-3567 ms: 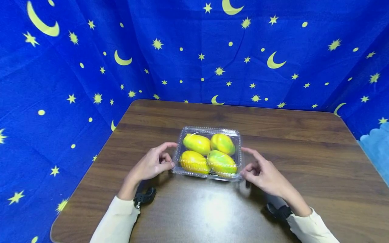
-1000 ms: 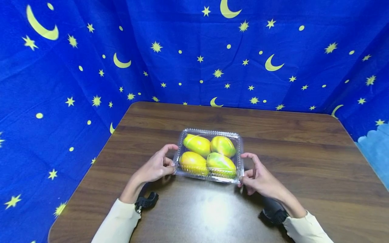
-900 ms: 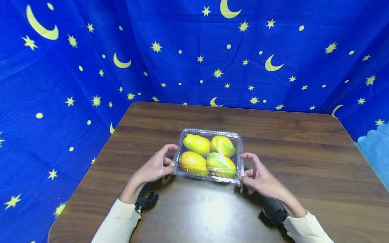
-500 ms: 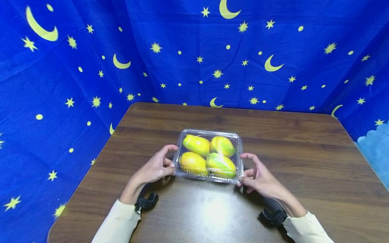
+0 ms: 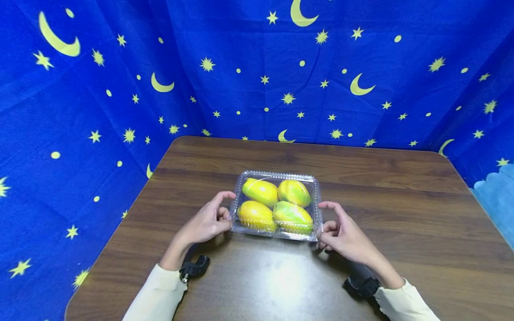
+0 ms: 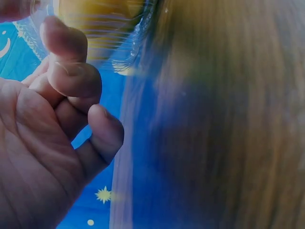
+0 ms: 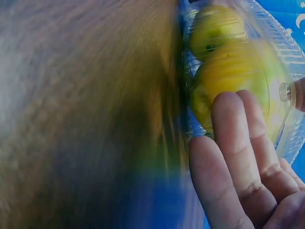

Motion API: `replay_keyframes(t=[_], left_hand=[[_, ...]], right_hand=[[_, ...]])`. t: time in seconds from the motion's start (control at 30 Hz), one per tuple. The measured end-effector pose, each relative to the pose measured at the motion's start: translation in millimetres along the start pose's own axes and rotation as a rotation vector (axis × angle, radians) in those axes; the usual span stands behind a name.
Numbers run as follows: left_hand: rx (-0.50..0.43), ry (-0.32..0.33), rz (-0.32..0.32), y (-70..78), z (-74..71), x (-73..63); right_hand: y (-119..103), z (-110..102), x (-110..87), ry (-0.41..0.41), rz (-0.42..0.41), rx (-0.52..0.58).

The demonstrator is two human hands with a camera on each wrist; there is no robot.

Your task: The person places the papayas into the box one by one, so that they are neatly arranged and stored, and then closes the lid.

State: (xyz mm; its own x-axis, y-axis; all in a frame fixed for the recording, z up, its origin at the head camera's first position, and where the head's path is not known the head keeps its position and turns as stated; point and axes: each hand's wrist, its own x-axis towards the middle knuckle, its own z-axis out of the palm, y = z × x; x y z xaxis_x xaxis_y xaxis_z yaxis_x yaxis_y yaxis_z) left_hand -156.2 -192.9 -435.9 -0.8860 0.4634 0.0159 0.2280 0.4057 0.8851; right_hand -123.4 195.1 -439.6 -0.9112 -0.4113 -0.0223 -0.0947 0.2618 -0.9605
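A clear plastic clamshell container (image 5: 277, 235) with a ridged rim is near the middle of the table, its lid down over several yellow-green mangoes (image 5: 257, 214). At its left end, my left hand (image 5: 205, 220) holds the side, index finger on the edge and thumb at the front corner. My right hand (image 5: 349, 234) grips the opposite end likewise, thumb at the front right corner. The left wrist view shows the other left fingers (image 6: 107, 131) curled below the container. In the right wrist view, several right fingers (image 7: 231, 129) lie along the container wall. Its underside is hidden.
The brown wood-grain table (image 5: 401, 191) has rounded corners. A blue curtain (image 5: 241, 53) with yellow moons and stars hangs behind it and along the left. Light blue cloth (image 5: 495, 191) shows at the right edge. Black wrist straps (image 5: 194, 266) sit near both sleeves.
Since the earliest frame, the right hand has shifted slightly toward me along the container's side. Glare on the mangoes was brighter half a second ago. The container has stayed nearly in place.
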Motion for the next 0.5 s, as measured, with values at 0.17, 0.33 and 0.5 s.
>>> replay_keyframes(t=[0.17,0.33,0.5], left_hand=[[0.100,0.030,0.022,-0.8,-1.2,0.0],[0.134,0.043,0.027,-2.4,-3.7,-1.5],[0.131,0.109,0.079,-5.6,-7.7,-4.4]], right_hand=[[-2.1,-1.2,-0.5,0.062,-0.076,-0.107],[-4.8,-3.0,-1.5,0.118,-0.103,-0.209],[-7.8,-2.3,1.5,0.219,-0.086,-0.325]])
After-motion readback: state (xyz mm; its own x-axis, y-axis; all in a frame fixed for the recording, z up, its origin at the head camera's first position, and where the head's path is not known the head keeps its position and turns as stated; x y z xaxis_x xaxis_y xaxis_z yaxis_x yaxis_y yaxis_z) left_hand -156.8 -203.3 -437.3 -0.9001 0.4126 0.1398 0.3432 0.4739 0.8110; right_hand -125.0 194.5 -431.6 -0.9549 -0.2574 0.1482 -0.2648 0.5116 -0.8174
